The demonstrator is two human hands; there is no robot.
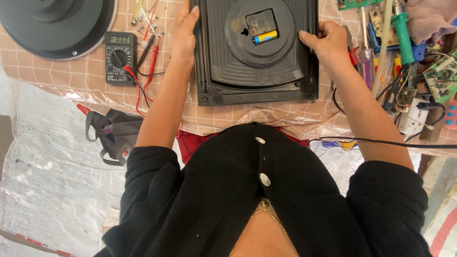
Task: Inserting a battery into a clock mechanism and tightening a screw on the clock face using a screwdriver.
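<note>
A square black clock case [257,52] is seen lying face down on the bench [71,76], which is covered with a checked cloth under clear plastic sheeting. The case is held at both sides: the left hand [184,29] is laid flat along its left edge with the fingers stretched upward, and the right hand [328,40] is curled over its right edge, thumb on the back panel; each grip is closed lightly on the rim rather than clenched. In the round recess of the back, a small black movement module [261,24] is seated, and a yellow and blue battery [265,37] is already fitted in it. As far as can be judged, the fitting of the movement and battery is done, and what appears to be left is the checking or turning over of the case; whether the clock runs cannot be told, since the face is hidden. Near the left hand a digital multimeter [120,57] is set down with its red and black probes [151,57] lying untouched beside it. To the right, screwdrivers [366,62], a green-handled tool [402,33] and circuit boards [442,76] are heaped, none being touched
</note>
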